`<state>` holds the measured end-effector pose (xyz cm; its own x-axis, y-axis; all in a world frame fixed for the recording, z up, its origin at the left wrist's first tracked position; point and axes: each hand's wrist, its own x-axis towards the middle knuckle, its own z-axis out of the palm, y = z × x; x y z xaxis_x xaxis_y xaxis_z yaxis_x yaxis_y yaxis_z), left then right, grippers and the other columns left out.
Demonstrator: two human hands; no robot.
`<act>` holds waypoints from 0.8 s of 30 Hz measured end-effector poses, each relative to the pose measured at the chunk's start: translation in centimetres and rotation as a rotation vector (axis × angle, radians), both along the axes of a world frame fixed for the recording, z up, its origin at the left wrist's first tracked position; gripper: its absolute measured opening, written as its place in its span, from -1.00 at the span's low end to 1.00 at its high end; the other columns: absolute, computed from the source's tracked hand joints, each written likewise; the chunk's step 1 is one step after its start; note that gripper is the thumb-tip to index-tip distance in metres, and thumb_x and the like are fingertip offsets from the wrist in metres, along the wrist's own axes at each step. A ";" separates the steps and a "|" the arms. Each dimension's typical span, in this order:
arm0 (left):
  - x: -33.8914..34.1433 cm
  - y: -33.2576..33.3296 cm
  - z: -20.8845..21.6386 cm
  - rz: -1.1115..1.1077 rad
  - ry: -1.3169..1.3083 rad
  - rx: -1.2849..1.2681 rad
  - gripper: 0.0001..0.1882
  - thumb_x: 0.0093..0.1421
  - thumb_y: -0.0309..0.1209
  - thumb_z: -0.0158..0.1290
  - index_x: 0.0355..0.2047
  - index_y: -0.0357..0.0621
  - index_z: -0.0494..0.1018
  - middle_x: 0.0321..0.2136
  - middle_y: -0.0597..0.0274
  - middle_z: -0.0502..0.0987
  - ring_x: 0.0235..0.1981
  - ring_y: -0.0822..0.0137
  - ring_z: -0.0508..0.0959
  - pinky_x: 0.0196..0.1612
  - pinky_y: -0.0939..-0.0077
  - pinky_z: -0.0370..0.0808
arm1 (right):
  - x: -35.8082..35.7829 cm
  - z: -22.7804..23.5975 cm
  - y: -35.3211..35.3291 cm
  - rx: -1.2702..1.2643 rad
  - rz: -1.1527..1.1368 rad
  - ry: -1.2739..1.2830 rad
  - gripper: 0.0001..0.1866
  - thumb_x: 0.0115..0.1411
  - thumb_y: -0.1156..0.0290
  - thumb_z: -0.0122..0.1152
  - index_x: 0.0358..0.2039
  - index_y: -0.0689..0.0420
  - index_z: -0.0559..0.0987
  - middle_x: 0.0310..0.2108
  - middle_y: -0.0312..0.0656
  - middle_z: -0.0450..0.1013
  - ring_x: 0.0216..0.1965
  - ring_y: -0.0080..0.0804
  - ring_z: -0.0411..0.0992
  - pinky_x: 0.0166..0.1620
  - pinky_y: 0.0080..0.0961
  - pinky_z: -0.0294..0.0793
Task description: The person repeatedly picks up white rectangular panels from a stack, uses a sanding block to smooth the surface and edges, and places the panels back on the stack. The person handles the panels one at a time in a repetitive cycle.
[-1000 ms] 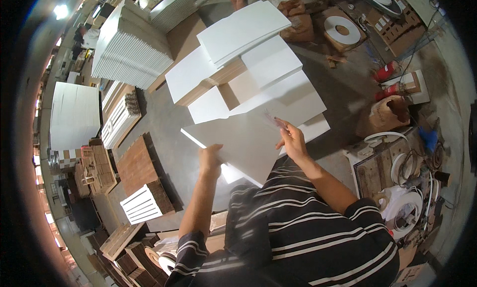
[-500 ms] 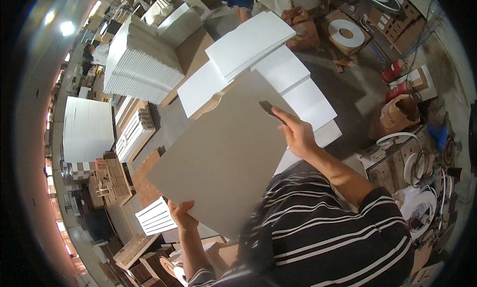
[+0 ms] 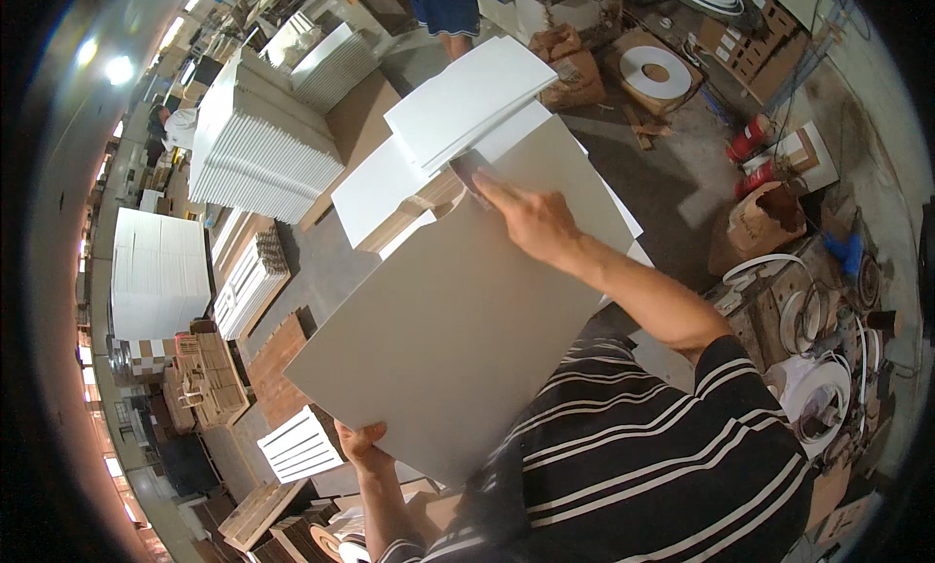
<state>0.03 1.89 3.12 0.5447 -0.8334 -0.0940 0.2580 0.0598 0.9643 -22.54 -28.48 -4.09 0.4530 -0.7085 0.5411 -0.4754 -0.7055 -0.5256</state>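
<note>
The grey board [image 3: 448,310] is gripped at its near edge by the left hand [image 3: 362,442]; at its far edge, a dark block [image 3: 467,168] is held by the right hand [image 3: 538,224].

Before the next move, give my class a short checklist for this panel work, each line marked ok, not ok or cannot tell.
1. Left hand gripping the grey-beige panel: ok, thumb over its near-left edge.
2. Small dark block held in the right hand: ok, at the panel's far side.
3. Panel's underside supported: cannot tell, hidden from this view.
4. White panels beyond it squared up: not ok, they lie staggered.
5. Other person away from both hands: ok, standing beyond the white panels.
</note>
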 end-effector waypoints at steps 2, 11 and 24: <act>0.0 0.3 -0.1 -0.026 0.072 -0.033 -0.58 -0.23 -0.63 0.09 -0.23 -0.31 0.50 -0.36 0.14 0.57 -0.41 0.24 0.59 -0.27 0.38 0.56 | 0.8 0.6 1.9 0.184 0.029 0.125 -0.57 0.22 0.40 0.17 0.12 0.10 0.47 -0.07 -0.05 0.55 -0.43 -0.33 0.61 -0.48 -0.55 0.62; 0.2 1.2 -0.8 0.011 0.036 -0.030 -0.61 -0.21 -0.52 0.08 -0.26 -0.27 0.47 -0.43 0.19 0.50 -0.46 0.23 0.53 -0.34 0.36 0.53 | 1.5 2.8 2.4 0.034 0.068 -0.010 -0.53 0.23 0.51 0.06 0.18 0.15 0.40 0.04 0.01 0.47 -0.63 -0.37 0.54 -0.62 -0.55 0.54; -0.2 0.7 -0.4 -0.053 0.108 -0.031 -0.71 -0.24 -0.61 0.08 -0.39 -0.27 0.52 -0.44 0.19 0.53 -0.43 0.25 0.55 -0.31 0.37 0.53 | 1.0 7.4 4.7 -0.148 0.539 -0.386 -0.56 0.27 0.42 0.11 0.16 0.18 0.43 -0.10 0.05 0.54 -0.58 -0.31 0.56 -0.58 -0.57 0.56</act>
<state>-0.13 2.55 2.74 0.4881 -0.8640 -0.1234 0.3635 0.0727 0.9288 -21.54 -23.81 3.30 0.4769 -0.3438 0.8089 0.1655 -0.8688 -0.4667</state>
